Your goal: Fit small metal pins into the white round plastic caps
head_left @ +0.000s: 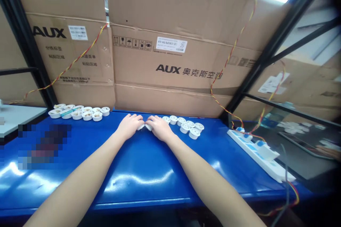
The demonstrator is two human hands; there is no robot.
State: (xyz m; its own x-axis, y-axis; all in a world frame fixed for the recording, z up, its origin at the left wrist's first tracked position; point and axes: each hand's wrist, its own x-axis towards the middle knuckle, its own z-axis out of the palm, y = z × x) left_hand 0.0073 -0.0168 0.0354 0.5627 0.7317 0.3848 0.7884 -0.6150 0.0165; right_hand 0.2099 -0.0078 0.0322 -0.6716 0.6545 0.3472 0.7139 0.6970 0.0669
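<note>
Both hands lay side by side at the far middle of the blue table [149,170]. The left hand [129,125] curled over a small white cap [141,126] that peeked out at its fingertips, and the right hand [160,126] gripped another white cap [148,126] at its own fingertips, the two caps nearly touching between them. Just right of the right hand sat a cluster of white caps [186,126]; a second group of filled caps [80,112] lay well apart to the left. A white power strip [259,153] rested at the table's right edge.
</note>
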